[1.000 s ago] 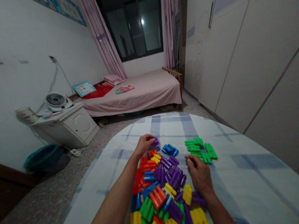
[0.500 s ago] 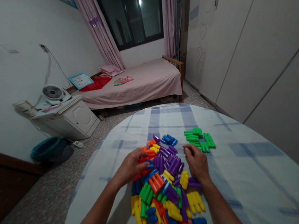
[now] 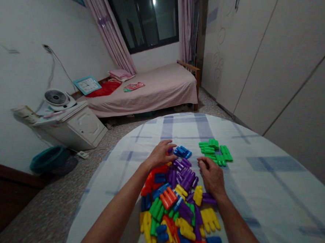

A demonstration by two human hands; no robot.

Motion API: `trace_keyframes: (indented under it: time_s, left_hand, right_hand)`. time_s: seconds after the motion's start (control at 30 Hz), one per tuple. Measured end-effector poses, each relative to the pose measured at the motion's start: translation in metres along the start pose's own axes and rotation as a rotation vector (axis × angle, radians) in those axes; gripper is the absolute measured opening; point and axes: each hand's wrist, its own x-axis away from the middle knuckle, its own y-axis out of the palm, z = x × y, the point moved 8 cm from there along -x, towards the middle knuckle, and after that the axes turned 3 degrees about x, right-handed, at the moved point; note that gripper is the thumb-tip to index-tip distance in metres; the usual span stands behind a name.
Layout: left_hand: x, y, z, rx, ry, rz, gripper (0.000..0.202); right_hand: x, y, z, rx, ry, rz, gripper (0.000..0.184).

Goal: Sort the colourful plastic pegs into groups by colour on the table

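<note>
A heap of plastic toy building blocks in red, blue, green, yellow and purple (image 3: 186, 178) lies in front of me. My left hand (image 3: 162, 153) reaches over its far left edge, fingers and thumb apart around a purple block (image 3: 170, 150) that is partly hidden. Close to those fingertips is a small group of blue blocks (image 3: 182, 151). On the right side of the heap, my right hand (image 3: 212, 175) rests on the cloth with curled fingers, and no block shows in it. Several green blocks (image 3: 215, 151) form a separate group just beyond it.
A blue and white checked cloth (image 3: 265, 188) covers the round table. Past the table stand a bed (image 3: 155, 92), a white cabinet (image 3: 77, 130) with a fan (image 3: 58, 98), and a teal bin (image 3: 47, 159). A wardrobe (image 3: 271, 56) lines the right side.
My left hand has moved away from me and slightly right, from the orange and blue blocks to the purple one at the far edge. My right hand stays almost where it was.
</note>
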Motion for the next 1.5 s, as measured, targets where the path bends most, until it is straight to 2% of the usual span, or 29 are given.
trace_keyframes:
  time_s: [0.07, 0.17, 0.33, 0.47, 0.67, 0.8, 1.0, 1.1, 1.23, 1.4, 1.5]
  left_hand:
    - [-0.019, 0.015, -0.004, -0.004, -0.013, -0.074, 0.061]
    - [-0.038, 0.03, 0.0, -0.105, -0.002, -0.103, 0.067]
    - [-0.056, 0.044, 0.013, -0.263, -0.025, -0.177, 0.056]
    - [-0.061, 0.051, 0.016, -0.251, -0.05, -0.237, 0.044]
    - [-0.064, 0.054, 0.012, -0.232, -0.046, -0.207, 0.042]
    - [-0.077, 0.052, -0.003, -0.256, -0.069, -0.149, 0.032]
    - [-0.09, 0.037, -0.025, -0.239, -0.123, -0.083, 0.042]
    - [-0.082, 0.03, -0.023, -0.242, -0.082, -0.103, 0.053]
    - [-0.07, 0.036, -0.027, -0.292, -0.079, -0.185, 0.055]
    - [-0.074, 0.034, -0.04, -0.335, -0.165, -0.044, 0.047]
    - [-0.076, 0.027, -0.038, -0.364, -0.195, 0.044, 0.055]
  right_hand:
    - [0.0, 0.0, 0.0, -0.005, -0.008, -0.002, 0.033]
    - [0.0, 0.001, 0.001, -0.017, -0.01, -0.009, 0.034]
    - [0.001, 0.0, -0.002, -0.021, -0.01, 0.003, 0.031]
    - [0.001, -0.001, -0.002, -0.019, -0.003, 0.007, 0.029]
    - [0.001, -0.001, -0.004, -0.022, 0.004, -0.005, 0.027]
    - [0.002, 0.0, -0.002, -0.023, 0.008, -0.007, 0.026]
    - [0.001, 0.0, -0.004, -0.021, -0.006, -0.008, 0.028]
    - [0.001, 0.0, -0.004, -0.022, -0.002, -0.002, 0.028]
    - [0.001, 0.0, -0.003, -0.013, -0.004, 0.004, 0.026]
    - [0.001, 0.0, -0.002, -0.013, -0.011, 0.002, 0.026]
    - [0.001, -0.001, -0.003, -0.005, -0.012, 0.008, 0.027]
